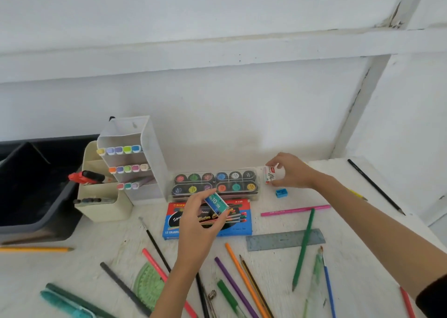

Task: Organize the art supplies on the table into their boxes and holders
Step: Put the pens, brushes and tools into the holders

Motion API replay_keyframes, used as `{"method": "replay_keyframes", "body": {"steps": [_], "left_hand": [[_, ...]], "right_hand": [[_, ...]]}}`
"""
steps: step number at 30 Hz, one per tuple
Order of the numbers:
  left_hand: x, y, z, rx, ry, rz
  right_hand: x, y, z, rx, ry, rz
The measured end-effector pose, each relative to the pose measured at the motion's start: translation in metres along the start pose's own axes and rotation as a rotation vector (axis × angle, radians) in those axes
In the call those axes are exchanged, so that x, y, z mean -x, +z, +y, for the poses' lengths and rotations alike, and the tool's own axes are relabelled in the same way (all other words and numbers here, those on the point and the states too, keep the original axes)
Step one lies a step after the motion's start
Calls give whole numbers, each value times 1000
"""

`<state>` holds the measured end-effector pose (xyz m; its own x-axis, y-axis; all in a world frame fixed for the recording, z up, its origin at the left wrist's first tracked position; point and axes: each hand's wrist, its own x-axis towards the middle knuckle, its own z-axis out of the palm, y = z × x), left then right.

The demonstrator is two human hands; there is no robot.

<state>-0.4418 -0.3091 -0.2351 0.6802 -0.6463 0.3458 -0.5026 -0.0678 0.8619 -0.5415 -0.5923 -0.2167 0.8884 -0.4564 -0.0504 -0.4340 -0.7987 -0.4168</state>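
My left hand (198, 223) pinches a small teal staples box (216, 202) above the red-and-blue coloured pencil box (239, 228). My right hand (291, 171) grips a small white box (270, 174) just right of the clear watercolour paint case (215, 184). A blue sharpener (281, 193) lies below that hand. Several loose coloured pencils lie about the white table (358, 245): pink (295, 210), green (303, 247), orange (244, 276), purple (232, 283).
A white marker rack (135, 158) and a cream desk organizer (101, 196) stand at the back left beside a dark bin (31, 189). A grey ruler (285, 239), a green protractor (148, 286), brushes, a black pencil (375, 185) and teal pens (67, 303) lie scattered.
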Motion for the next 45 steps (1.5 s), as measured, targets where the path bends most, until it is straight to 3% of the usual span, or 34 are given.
{"method": "replay_keyframes", "body": {"steps": [6,13,19,25,31,37,45], "left_hand": [[6,-47,-17,-76,-6,120],[11,-106,-41,-220,24,132],[-3,-146,-70,-523,186,-12],[-17,-170,-85,-664,298,-65],[-12,-179,-93,-570,322,-57],[5,-190,-92,-410,258,-19],[18,-196,-106,-329,180,13]], "right_hand": [[31,4,-62,-195,-76,290],[43,47,-163,-270,-265,146],[20,96,-220,-165,-364,92],[-7,125,-261,40,-292,164],[-33,150,-277,126,-160,211],[-51,169,-289,-88,-96,256],[-49,189,-306,-223,74,448]]}}
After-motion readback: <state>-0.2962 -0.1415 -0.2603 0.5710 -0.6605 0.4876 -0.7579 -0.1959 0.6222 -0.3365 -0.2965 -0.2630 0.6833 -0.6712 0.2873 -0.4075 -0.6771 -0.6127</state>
